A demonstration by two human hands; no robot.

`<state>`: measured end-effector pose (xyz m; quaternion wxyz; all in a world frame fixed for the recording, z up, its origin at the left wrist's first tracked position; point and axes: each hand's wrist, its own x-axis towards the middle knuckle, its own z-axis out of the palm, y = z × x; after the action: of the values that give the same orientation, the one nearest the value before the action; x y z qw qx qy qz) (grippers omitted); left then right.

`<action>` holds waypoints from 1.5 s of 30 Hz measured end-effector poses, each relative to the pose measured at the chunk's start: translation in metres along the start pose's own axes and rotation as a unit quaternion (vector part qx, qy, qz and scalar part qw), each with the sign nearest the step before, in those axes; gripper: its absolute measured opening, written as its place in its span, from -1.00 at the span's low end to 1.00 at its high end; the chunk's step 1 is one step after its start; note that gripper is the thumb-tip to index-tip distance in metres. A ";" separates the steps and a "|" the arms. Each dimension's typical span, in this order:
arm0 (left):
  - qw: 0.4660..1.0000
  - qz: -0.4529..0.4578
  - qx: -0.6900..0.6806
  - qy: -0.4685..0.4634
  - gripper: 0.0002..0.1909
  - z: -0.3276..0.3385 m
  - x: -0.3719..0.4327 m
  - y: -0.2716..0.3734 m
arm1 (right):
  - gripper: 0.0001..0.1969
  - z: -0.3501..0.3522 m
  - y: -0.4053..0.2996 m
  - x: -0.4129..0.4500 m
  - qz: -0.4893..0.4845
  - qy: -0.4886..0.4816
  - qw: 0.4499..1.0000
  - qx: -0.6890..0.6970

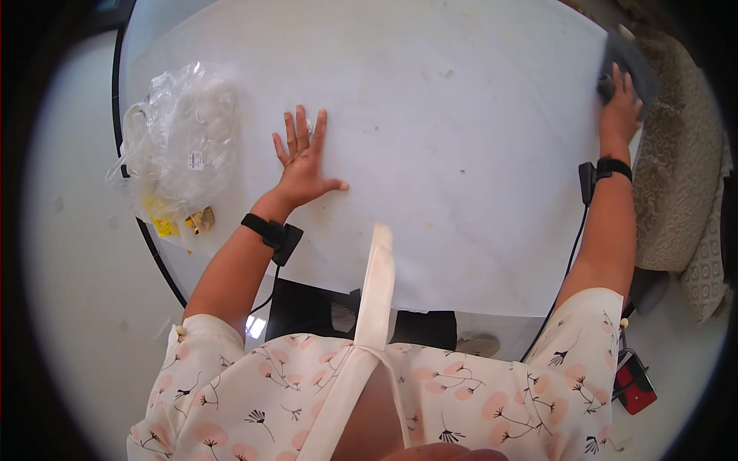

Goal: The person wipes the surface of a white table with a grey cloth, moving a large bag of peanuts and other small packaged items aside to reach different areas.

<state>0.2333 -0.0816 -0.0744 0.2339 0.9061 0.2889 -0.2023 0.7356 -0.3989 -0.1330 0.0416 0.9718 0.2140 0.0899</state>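
Note:
My left hand [304,164] lies palm down on the white tabletop [403,230], its fingers spread and nothing held. A small crumpled white scrap [309,125] shows between two of its fingers. At the far right edge of the table, my right hand [621,112] rests on a dark grey cloth [631,60] and holds it against the edge. Part of the cloth is bunched beside the fingers; the palm side of the hand is hidden. Small crumbs [462,171] and faint smudges dot the surface between the hands.
Clear plastic bags [199,129], one bearing a printed label, lie at the table's left. Below them are a yellow wrapper [166,226] and a gold wrapper [200,220]. Patterned cushions [671,173] stand against the right side. Black cables [571,271] run from both wrist straps.

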 end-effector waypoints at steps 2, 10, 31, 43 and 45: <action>1.000 0.001 -0.002 0.000 0.51 0.001 0.000 -0.001 | -0.42 0.007 0.004 -0.005 0.029 -0.007 1.000 0.000; 1.000 0.013 0.009 0.020 0.51 0.004 -0.002 -0.006 | -0.43 -0.016 -0.186 -0.070 -0.102 0.067 0.991 0.046; 0.982 0.144 -0.108 -0.056 0.03 -0.018 -0.038 -0.048 | -0.43 -0.085 -0.086 -0.217 -0.079 0.003 0.960 0.270; 0.979 0.183 0.025 -0.089 0.14 0.010 -0.091 -0.123 | -0.42 -0.052 -0.126 -0.170 -0.012 -0.039 0.973 0.226; 0.976 0.194 0.024 -0.093 0.20 0.009 -0.089 -0.124 | -0.34 -0.071 -0.173 -0.189 -0.075 -0.006 0.968 0.238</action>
<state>0.0877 -0.0353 -0.0751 0.2727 0.9273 0.0798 -0.2439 0.4830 -0.3195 -0.1137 -0.1829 0.9355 0.3012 0.0268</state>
